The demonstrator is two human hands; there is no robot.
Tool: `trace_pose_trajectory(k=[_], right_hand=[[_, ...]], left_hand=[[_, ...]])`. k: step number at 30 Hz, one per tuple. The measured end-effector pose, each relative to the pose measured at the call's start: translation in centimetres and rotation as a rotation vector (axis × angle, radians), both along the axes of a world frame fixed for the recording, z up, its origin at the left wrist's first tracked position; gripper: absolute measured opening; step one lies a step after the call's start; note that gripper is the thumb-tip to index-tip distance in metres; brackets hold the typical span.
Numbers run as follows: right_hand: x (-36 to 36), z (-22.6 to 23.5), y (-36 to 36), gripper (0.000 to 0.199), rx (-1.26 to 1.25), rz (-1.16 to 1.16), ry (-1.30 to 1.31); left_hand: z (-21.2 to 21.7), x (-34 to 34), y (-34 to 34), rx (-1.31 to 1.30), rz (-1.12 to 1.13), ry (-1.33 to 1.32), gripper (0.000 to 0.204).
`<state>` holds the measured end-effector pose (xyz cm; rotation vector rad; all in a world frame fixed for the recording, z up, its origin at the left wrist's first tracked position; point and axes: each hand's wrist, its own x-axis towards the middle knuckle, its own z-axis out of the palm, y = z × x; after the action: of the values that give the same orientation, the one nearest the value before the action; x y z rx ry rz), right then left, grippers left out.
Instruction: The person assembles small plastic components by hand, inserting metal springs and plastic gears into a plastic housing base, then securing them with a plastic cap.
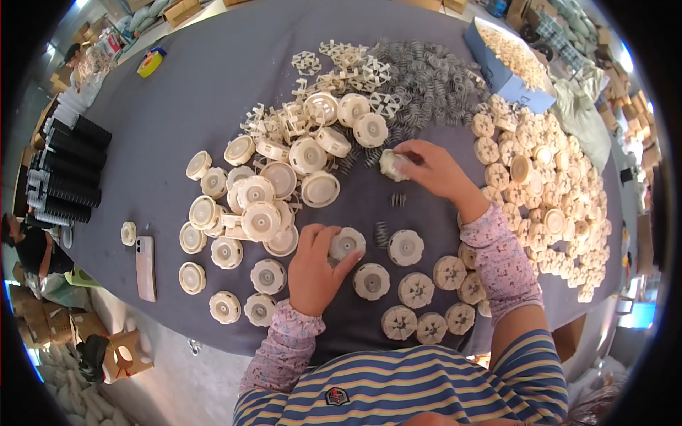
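Observation:
My left hand (314,273) is closed around the rim of a round cream plastic cap (347,243), low over the dark cloth. Further off, my right hand (431,170) pinches a small pale plastic part (391,165); its exact shape is partly covered by the fingers. Between the hands lie two loose metal springs, one coil (398,200) below the right fingers and another spring (382,234) beside the cap. Just right of my left hand sit more round caps, including a notched cap (406,247) and a cap with a ribbed ring (371,282).
A heap of cream caps (259,220) lies left, with white clip-like frames (305,64) behind. Grey springs (426,85) pile at the back beside a blue box (515,74). Many assembled discs (554,206) spread right. A phone (145,268) and black stacked trays (74,167) are left.

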<state>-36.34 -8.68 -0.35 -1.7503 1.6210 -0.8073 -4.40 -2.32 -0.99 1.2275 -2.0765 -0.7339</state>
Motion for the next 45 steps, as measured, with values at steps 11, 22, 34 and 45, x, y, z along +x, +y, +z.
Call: trace_pose_trajectory(k=[11, 22, 34, 45], right_hand=[[-6.2, 1.4, 4.7, 0.046, 0.512, -0.315, -0.030], [-3.6, 3.2, 10.2, 0.029, -0.126, -0.011, 0.397], [-5.8, 5.9, 11.8, 0.019, -0.205, -0.263, 0.130], [2.1, 2.8, 3.6, 0.019, -0.146, 0.249, 0.221]], left_hand=[[0.4, 1.3, 0.8, 0.143, -0.043, -0.026, 0.032], [1.7, 1.0, -2.6, -0.154, 0.107, -0.088, 0.043], [-0.2, -2.0, -6.6, -0.242, 0.135, -0.152, 0.047], [0.8, -0.4, -2.7, 0.024, -0.025, -0.004, 0.058]])
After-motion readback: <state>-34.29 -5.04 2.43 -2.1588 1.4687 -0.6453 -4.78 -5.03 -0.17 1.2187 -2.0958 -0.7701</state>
